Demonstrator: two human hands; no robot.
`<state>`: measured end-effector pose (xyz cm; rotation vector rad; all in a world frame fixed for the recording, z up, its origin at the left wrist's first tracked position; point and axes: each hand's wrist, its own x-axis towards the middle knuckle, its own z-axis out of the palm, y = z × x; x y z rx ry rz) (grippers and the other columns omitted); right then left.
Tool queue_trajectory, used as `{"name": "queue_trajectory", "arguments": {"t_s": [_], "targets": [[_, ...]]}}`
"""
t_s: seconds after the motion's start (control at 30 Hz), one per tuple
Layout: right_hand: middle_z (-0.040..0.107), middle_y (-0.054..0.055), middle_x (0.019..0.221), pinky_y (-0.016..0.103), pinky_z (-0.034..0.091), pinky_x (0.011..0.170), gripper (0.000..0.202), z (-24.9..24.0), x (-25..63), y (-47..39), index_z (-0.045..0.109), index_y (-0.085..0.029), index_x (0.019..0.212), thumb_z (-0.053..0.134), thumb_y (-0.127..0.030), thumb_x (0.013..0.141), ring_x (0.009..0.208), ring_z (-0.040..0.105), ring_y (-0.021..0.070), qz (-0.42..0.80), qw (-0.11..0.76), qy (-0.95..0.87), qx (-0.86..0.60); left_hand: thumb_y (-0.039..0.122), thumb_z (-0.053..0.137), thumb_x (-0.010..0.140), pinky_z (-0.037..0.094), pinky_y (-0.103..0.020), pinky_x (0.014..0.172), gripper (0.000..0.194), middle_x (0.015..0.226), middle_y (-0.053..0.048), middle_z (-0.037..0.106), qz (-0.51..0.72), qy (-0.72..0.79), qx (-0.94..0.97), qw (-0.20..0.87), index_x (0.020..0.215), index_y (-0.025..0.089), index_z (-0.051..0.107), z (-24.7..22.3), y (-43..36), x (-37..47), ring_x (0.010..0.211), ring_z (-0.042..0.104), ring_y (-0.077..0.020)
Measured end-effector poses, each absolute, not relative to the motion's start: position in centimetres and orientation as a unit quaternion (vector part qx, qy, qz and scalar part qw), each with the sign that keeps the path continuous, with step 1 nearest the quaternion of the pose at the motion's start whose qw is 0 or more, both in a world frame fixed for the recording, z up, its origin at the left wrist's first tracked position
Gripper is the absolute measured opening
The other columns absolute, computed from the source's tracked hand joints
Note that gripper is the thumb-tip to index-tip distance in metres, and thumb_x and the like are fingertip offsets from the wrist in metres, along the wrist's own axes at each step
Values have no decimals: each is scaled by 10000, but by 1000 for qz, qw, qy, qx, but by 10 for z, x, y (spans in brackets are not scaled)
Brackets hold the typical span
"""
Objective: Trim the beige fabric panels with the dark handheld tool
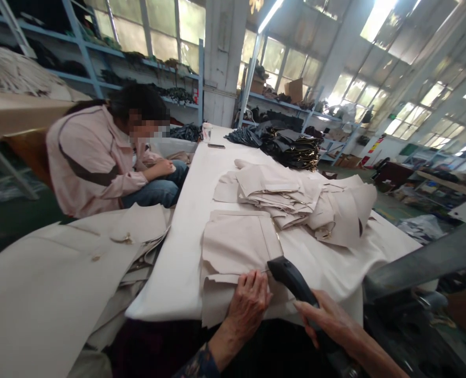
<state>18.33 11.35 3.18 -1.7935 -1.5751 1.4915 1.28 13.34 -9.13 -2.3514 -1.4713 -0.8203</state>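
Note:
My left hand (249, 300) is on the near edge of a beige bag panel (236, 244), its fingers bent and pressed together on the material. A zip (275, 235) with gold-coloured teeth runs along the panel's right side. My right hand (327, 317) is wrapped round a black handheld tool (294, 278) with a curved body and a blunt head. A thin tip points left from that head, close to my left fingertips and the panel's lower right corner. Below my left hand another layer of beige material (216, 304) hangs at the table edge.
Beyond the panel lies a pile of beige panels (272, 181). Dark zipped pieces (292, 144) and a phone (216, 146) lie farther back on the white table (170, 286). To the left, a seated person (91, 157) bends forward near more beige pieces (71, 273). A grey metal bar (425, 257) slants in from the right.

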Motion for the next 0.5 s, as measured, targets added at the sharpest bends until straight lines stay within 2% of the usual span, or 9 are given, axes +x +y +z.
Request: {"name": "queue_trajectory", "arguments": {"t_s": [0.2,0.5], "targets": [[504,-37,421,211,378,381,370,31,188,134,445,-203,621,557,-520,775,365,494,110,467,186,-558,-660,336,516,887,406,-418,886,398,1142,-138,587,-259,-503,-818,100,1191,80,527,-83,130,11,1059,506,-268],[488,-43,399,228,418,420,399,40,203,94,482,-213,618,605,-575,733,373,490,122,512,152,-566,-628,315,477,903,400,-419,881,389,1164,-145,565,-250,-510,-817,95,1214,83,505,-82,129,12,1075,493,-273]]}}
